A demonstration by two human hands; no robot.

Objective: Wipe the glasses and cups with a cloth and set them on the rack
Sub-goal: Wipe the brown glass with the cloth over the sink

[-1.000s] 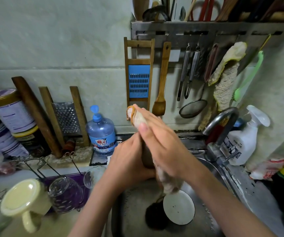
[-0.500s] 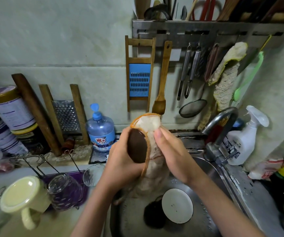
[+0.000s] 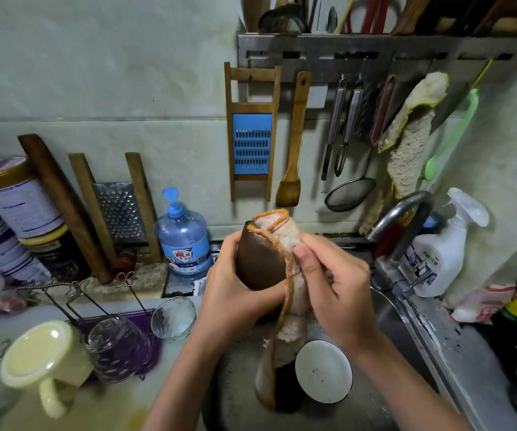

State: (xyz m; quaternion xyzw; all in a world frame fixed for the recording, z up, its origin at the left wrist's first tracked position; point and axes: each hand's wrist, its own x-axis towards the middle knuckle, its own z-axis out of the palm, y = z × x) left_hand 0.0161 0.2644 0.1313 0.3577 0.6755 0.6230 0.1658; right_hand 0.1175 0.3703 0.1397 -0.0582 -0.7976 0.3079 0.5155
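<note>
Over the sink, my left hand (image 3: 235,290) grips a dark brown cup (image 3: 258,262), tilted with its rim toward the wall. A pale cloth with an orange edge (image 3: 285,306) is stuffed into the cup's mouth and hangs down; my right hand (image 3: 328,281) presses it against the cup's right side. At lower left, the wire rack on a purple tray (image 3: 154,346) carries an upturned cream mug (image 3: 42,359) and an upturned clear glass (image 3: 117,346). Another clear glass (image 3: 173,318) stands beside the rack.
The steel sink (image 3: 406,331) holds a white bowl (image 3: 324,371) and a dark cup (image 3: 285,387). A faucet (image 3: 403,225) and a spray bottle (image 3: 443,250) stand at the right. A blue water bottle (image 3: 184,241), graters and tins line the back wall.
The cup has turned in my left hand, so more of its brown side shows. My right hand has slid from over the cup down to its right side with the cloth.
</note>
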